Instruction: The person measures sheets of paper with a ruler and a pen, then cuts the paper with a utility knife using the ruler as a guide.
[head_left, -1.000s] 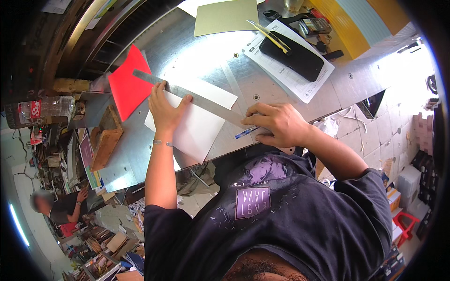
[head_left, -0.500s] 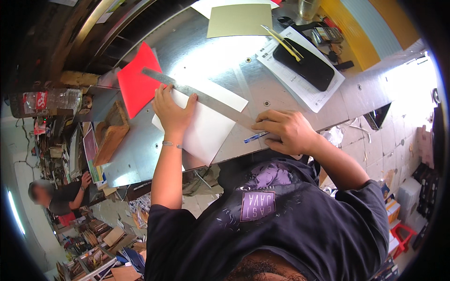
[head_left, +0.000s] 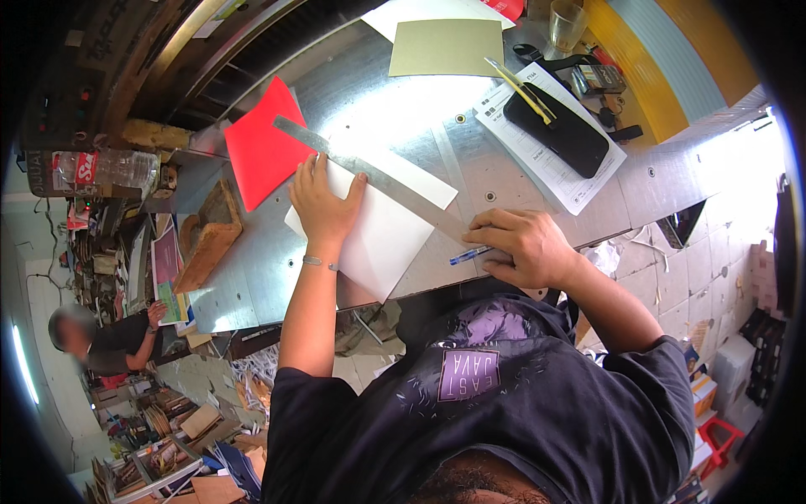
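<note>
Pinning long grey steel ruler [head_left: 403, 196] on white paper [head_left: 382, 244]: left hand [head_left: 327, 207] spread, right hand [head_left: 531, 246] clutching slim blue pen [head_left: 466, 255]; press evenly.

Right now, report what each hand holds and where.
Right hand: blue pen, held behind its jutting end; metal ruler, cannot tell. Left hand: nothing; it lies on white paper.

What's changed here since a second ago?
The view shifted, carrying the grey metal bench rightward in the picture; the co-worker's hand, far left, rose nearer the colourful sheet. Nothing was let go: the left hand stays at the flat steel ruler and white paper, the right hand still holds the blue pen.
</note>
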### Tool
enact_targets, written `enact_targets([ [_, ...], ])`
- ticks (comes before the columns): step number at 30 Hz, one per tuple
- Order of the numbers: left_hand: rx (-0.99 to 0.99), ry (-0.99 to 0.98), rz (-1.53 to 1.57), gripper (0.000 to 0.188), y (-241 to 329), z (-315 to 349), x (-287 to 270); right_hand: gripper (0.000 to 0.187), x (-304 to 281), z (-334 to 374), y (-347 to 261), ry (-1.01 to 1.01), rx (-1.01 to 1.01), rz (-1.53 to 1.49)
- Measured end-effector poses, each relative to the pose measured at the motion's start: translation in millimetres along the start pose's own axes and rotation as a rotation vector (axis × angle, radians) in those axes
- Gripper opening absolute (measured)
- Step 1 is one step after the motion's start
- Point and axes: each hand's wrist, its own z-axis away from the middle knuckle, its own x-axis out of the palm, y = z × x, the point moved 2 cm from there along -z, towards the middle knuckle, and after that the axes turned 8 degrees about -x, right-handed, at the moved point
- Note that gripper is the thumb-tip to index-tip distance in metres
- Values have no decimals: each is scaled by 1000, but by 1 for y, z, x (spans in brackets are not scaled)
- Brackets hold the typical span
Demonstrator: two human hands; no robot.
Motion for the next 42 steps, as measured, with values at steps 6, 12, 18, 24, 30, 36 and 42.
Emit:
enact_targets([
  [6,-14,-3,39,90,2,-1,1,52,-1,2,1,13,-16,1],
  [12,71,-9,45,91,1,-1,2,53,2,2,4,-17,-10,-10],
  [18,80,1,14,83,2,-1,-2,54,3,3,4,-18,-35,14],
  [24,74,-2,19,83,4,-1,-3,57,4,4,4,8,-28,-3],
  [30,75,-4,32,84,1,0,-2,56,5,1,3,3,-8,-1],
  [36,80,2,17,85,4,-1,-2,54,4,3,3,12,7,5],
  [42,101,65,26,84,4,1,-3,54,2,2,3,0,26,0],
])
